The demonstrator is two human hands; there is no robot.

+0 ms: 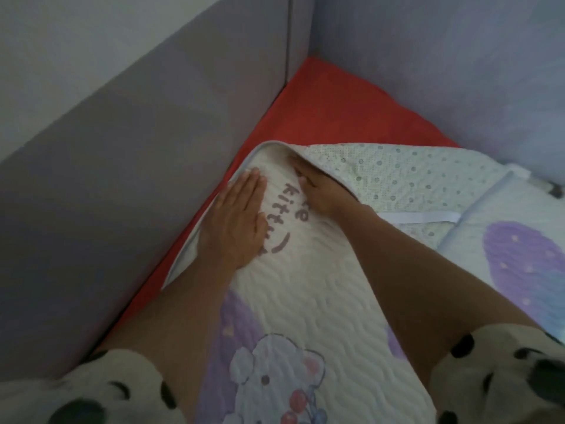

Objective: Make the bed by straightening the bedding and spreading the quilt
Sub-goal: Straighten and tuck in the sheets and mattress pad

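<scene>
Quilt lay on the bed beneath both hands, its far corner close to the corner of the bed surround. Left hand: palm down, fingers straight and together, pressed flat on the quilt's top face just inside its left edge, holding nothing. Right hand: set beside the left but apart from it, with the dark printed lettering between the two. Its fingers reached under a flap of the quilt that was folded back over itself. The fingertips were hidden by the fold, so I could not tell whether they pinched the fabric or only lay against it. The flap showed a pale underside with grey dots, and a white strap was sewn across it near the right forearm. Top face of the quilt: cream, wavy stitching, purple patches, and a cartoon bear with cherries low in view between the forearms. Red sheet was exposed along the quilt's left edge and beyond its far corner. Grey padded panels stood on the left and far sides of the sheet and met at a vertical seam. Cream sleeves with dark spots filled both lower corners of the view.
</scene>
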